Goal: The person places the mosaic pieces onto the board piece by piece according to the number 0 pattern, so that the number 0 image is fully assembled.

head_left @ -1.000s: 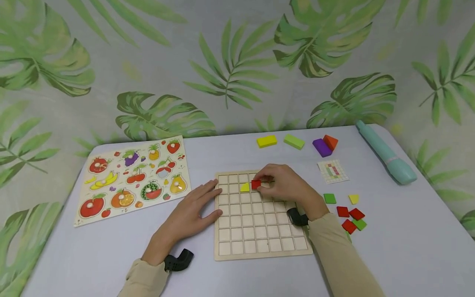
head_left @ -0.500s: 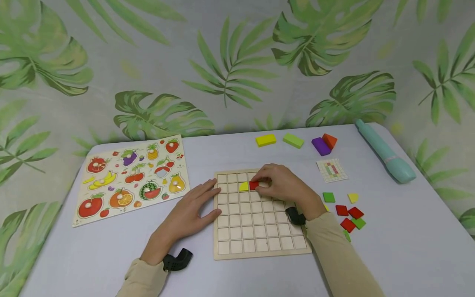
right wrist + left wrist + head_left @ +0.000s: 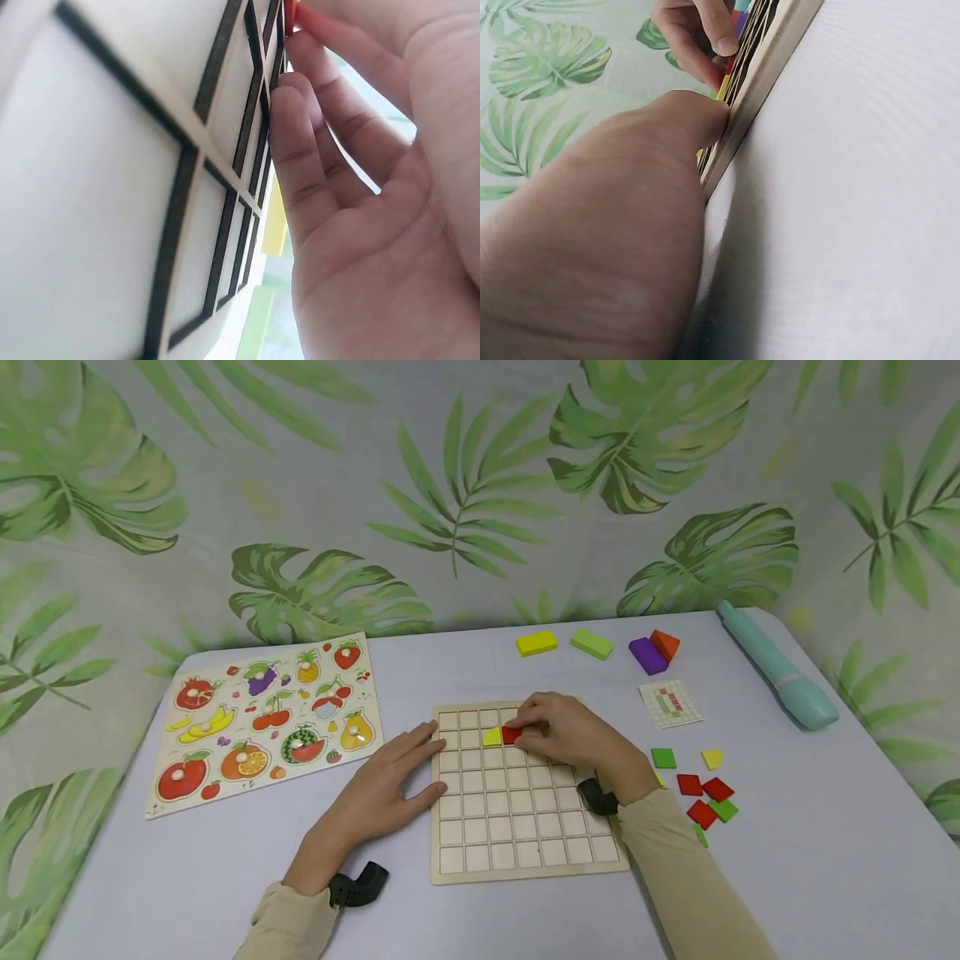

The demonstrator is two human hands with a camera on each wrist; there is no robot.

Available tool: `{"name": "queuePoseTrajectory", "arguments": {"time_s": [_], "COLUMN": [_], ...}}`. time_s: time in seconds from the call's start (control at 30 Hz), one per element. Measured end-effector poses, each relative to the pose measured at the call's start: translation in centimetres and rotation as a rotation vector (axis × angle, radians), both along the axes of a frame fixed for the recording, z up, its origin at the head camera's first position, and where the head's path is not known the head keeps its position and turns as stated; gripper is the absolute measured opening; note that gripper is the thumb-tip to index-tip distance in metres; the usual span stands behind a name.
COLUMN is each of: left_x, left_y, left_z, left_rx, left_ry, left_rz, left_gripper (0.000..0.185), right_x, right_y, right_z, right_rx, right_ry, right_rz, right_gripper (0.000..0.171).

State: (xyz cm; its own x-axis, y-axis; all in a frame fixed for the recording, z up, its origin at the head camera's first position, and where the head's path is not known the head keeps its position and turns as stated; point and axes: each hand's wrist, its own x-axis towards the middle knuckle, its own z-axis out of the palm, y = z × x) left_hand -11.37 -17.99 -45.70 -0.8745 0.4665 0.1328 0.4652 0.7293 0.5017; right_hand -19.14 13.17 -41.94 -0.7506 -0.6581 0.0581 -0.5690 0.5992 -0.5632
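A wooden grid board (image 3: 525, 827) lies in the middle of the table. In its second row sits a yellow tile (image 3: 492, 737), with a red tile (image 3: 512, 735) right beside it. My right hand (image 3: 558, 731) reaches over the board's top rows and pinches the red tile (image 3: 294, 13) with curled fingers (image 3: 300, 157) against the board (image 3: 112, 150). My left hand (image 3: 397, 772) lies flat on the table, fingers straight, touching the board's left edge (image 3: 765, 82). The left wrist view shows its thumb (image 3: 682, 120) at that edge and the right hand (image 3: 697, 37) beyond.
A fruit puzzle (image 3: 266, 718) lies at the left. Yellow (image 3: 536, 643), green (image 3: 592, 644), purple (image 3: 648, 656) and orange (image 3: 666, 644) blocks sit at the back. A pattern card (image 3: 671, 703), several loose tiles (image 3: 705, 789) and a teal pen-shaped device (image 3: 780, 668) are at the right.
My right hand has eased the red tile slightly left and down, up against the yellow tile. The left hand has stayed where it was.
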Motion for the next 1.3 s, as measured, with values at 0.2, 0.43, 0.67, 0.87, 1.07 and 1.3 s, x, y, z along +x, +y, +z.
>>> {"name": "queuePoseTrajectory", "arguments": {"time_s": [0.2, 0.43, 0.67, 0.87, 1.07, 1.3], "left_x": [0.1, 0.1, 0.2, 0.0, -0.1, 0.1], "left_y": [0.1, 0.0, 0.1, 0.0, 0.0, 0.1], "left_z": [0.1, 0.1, 0.0, 0.2, 0.3, -0.1], "left_rx": [0.013, 0.008, 0.022, 0.009, 0.018, 0.003], "left_ry": [0.014, 0.000, 0.009, 0.031, 0.030, 0.007], "left_rz": [-0.001, 0.006, -0.003, -0.003, 0.004, 0.012], "left_gripper": [0.062, 0.063, 0.062, 0.061, 0.061, 0.062], "right_x": [0.0, 0.4, 1.1, 1.2, 2.0, 3.7], "right_y": [0.1, 0.2, 1.2, 2.6, 4.1, 6.8], "right_z": [-0.1, 0.5, 1.8, 2.8, 3.7, 4.5], "right_rx": [0.000, 0.011, 0.018, 0.019, 0.012, 0.037], "right_ry": [-0.036, -0.046, -0.034, -0.008, 0.018, 0.042], "right_rz": [-0.018, -0.040, -0.063, -0.078, -0.103, -0.186], "right_gripper": [0.031, 0.032, 0.030, 0.032, 0.030, 0.032]}}
